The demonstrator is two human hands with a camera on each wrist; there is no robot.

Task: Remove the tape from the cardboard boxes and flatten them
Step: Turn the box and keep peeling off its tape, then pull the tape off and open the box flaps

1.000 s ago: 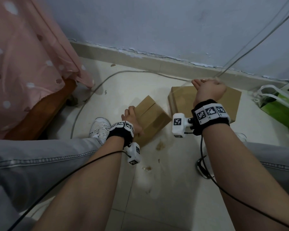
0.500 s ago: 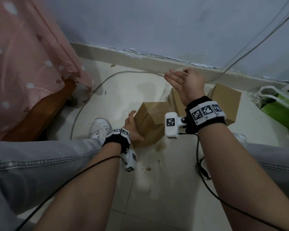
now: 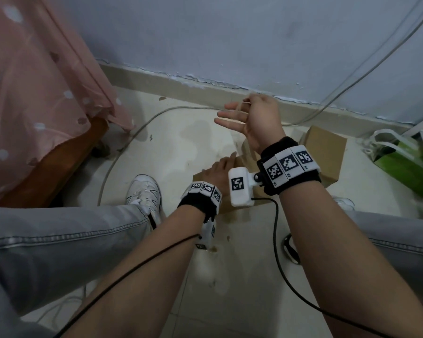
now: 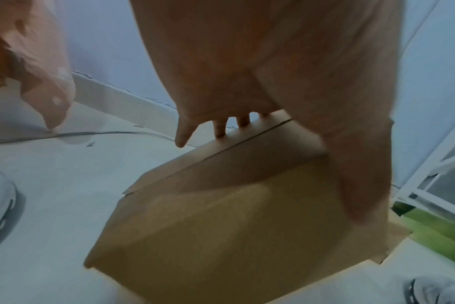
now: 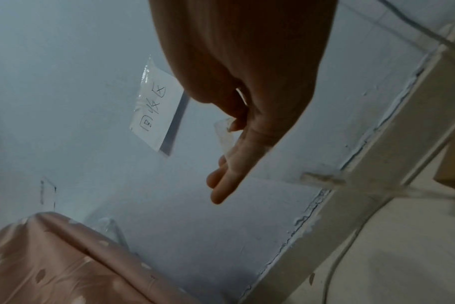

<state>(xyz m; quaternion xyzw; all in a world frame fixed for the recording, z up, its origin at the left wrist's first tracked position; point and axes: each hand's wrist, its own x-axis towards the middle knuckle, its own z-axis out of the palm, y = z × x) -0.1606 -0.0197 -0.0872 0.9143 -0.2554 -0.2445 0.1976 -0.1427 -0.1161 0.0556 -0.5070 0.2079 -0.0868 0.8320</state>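
A small brown cardboard box [image 4: 234, 216] stands on the tiled floor between my legs. My left hand [image 3: 226, 164] grips it: the fingers [image 4: 220, 129] hook over its far top edge and the thumb lies down its right side. A seam runs across the top flaps. My right hand [image 3: 247, 106] is raised above and behind the box, pinching a strip of clear tape [image 5: 222, 133] between thumb and forefinger, with the other fingers stretched out. A second, larger cardboard box [image 3: 325, 152] sits behind my right wrist, partly hidden by it.
A pink spotted cloth [image 3: 34, 93] hangs over wooden furniture at the left. A grey cable [image 3: 122, 152] curves across the floor by the skirting. White shoes [image 3: 144, 193] are beside my knees. A green bag [image 3: 405, 164] and a white rack stand at the right.
My right hand has risen from over the larger box and swung left, drawing the clear tape with it. My left hand has shifted on the small box, which has turned.
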